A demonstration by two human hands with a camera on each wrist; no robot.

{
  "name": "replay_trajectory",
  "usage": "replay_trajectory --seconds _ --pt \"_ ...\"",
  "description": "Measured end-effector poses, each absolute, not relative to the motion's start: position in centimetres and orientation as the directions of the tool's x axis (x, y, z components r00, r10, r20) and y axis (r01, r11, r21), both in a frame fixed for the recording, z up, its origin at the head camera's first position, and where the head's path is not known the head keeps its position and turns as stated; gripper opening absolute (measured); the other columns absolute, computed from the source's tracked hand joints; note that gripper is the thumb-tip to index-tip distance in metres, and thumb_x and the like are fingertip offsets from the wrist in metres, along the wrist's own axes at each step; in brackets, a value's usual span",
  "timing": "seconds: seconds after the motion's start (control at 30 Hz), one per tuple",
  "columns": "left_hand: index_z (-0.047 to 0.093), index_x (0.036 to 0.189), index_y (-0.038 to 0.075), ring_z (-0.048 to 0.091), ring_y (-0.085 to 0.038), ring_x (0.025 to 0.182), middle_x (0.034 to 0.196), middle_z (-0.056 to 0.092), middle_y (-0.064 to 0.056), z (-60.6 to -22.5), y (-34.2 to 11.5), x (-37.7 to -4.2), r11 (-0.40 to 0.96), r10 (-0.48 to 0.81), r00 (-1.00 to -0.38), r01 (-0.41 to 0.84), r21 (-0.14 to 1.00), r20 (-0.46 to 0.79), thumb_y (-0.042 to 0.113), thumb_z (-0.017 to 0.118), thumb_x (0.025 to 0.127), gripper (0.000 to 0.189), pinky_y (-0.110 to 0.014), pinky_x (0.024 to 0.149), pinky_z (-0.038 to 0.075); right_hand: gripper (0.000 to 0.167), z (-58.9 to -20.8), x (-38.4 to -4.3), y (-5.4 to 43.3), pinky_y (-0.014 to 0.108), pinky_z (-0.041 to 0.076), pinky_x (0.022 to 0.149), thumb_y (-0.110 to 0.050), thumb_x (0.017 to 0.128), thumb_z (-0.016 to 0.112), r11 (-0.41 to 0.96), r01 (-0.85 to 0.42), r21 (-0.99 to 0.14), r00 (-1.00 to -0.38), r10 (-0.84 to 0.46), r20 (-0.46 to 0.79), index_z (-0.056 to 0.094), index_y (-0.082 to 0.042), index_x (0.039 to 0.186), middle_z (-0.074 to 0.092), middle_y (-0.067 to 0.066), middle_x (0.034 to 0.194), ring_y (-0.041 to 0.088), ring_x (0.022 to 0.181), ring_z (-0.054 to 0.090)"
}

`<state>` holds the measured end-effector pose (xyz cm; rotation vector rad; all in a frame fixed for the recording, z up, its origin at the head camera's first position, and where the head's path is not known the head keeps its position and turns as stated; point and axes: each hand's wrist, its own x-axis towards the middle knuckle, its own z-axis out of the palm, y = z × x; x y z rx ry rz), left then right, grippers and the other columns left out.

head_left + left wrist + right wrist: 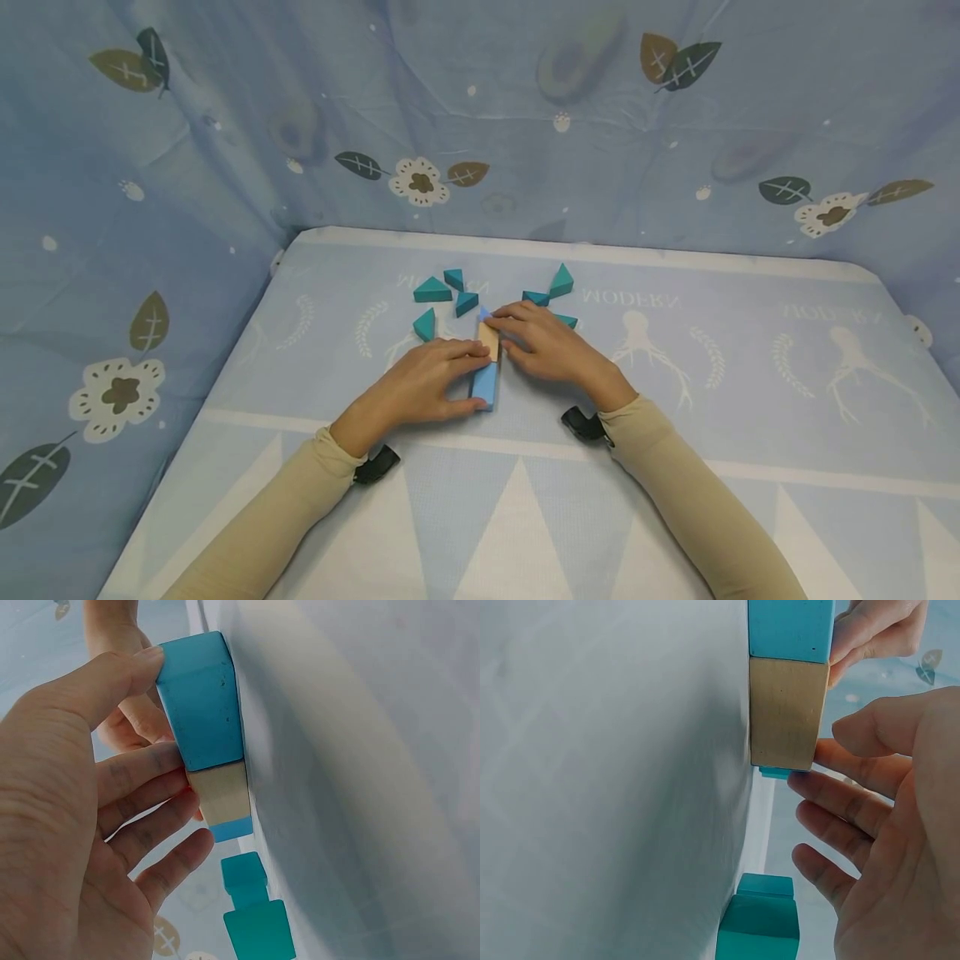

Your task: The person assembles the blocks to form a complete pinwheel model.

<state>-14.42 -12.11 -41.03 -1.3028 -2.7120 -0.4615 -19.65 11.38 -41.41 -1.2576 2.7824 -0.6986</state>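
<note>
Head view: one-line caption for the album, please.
Left hand and right hand flank a blue block and a wooden block set end to end, teal triangular blocks on both sides.

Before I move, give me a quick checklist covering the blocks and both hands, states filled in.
1. Light-blue oblong block meeting tan wooden block: ok, no visible gap.
2. Left hand touching the oblong block: ok, at its near end.
3. Right hand at the tan block's far end: ok.
4. Blue pointed block seated squarely: cannot tell, right hand partly covers it.
5. Teal triangular block beside right hand fully visible: not ok, partly hidden in head view.
</note>
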Motion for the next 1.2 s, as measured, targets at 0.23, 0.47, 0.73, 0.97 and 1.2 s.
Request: replay_trajectory --seconds 0.23,0.47,0.73,0.97,1.2 --pt "0.067 0.127 0.009 0.058 -0.021 0.124 0.134 0.062 -0.005 -41.0 -12.2 -14.4 0.591 0.746 -0.629 0.777 0.218 0.218 0.047 0.074 0.084 0.058 -0.039 0.102 0.048 0.039 -41.3 -19.5 11.4 0.049 0.040 0.109 -0.013 0.098 0.055 0.568 -0.715 -0.407 -0.672 -0.719 0.177 0.057 -0.007 0.137 0.058 0.010 0.135 0.027 0.128 0.050" --pt "0.068 0.126 0.009 0.059 -0.020 0.123 0.133 0.063 -0.004 -41.0 -12.3 -14.2 0.586 0.746 -0.623 0.782 0.210 0.236 0.047 0.075 0.084 0.057 -0.038 0.101 0.049 0.041 -40.8 -19.7 12.0 0.050 0.036 0.112 -0.015 0.100 0.053 0.585 -0.686 -0.434 -0.692 -0.709 0.138 0.053 -0.011 0.141 0.053 0.009 0.140 0.027 0.133 0.046" --pt "0.068 0.125 0.010 0.059 -0.019 0.122 0.132 0.063 -0.003 -41.2 -12.2 -14.4 0.594 0.743 -0.628 0.778 0.206 0.229 0.049 0.074 0.083 0.058 -0.037 0.102 0.048 0.043 -39.0 -20.7 15.5 0.056 0.032 0.113 -0.013 0.100 0.053 0.675 -0.602 -0.427 -0.782 -0.607 0.142 0.051 -0.006 0.142 0.047 0.015 0.146 0.036 0.137 0.040" --pt "0.067 0.126 0.010 0.058 -0.019 0.123 0.132 0.063 -0.003 -41.4 -12.1 -14.4 0.594 0.748 -0.626 0.779 0.201 0.219 0.048 0.074 0.083 0.058 -0.037 0.103 0.048 0.042 -38.8 -20.9 17.0 0.054 0.036 0.110 -0.016 0.101 0.051 0.732 -0.563 -0.384 -0.808 -0.586 0.067 0.052 -0.004 0.141 0.045 0.017 0.147 0.037 0.135 0.043" --pt "0.067 0.127 0.009 0.057 -0.019 0.125 0.133 0.062 -0.003 -41.2 -12.1 -14.4 0.596 0.748 -0.629 0.777 0.205 0.211 0.049 0.073 0.084 0.059 -0.037 0.103 0.047 0.041 -38.6 -20.8 16.7 0.053 0.034 0.113 -0.013 0.100 0.051 0.733 -0.567 -0.375 -0.800 -0.598 0.042 0.053 -0.003 0.140 0.049 0.019 0.143 0.039 0.133 0.045"
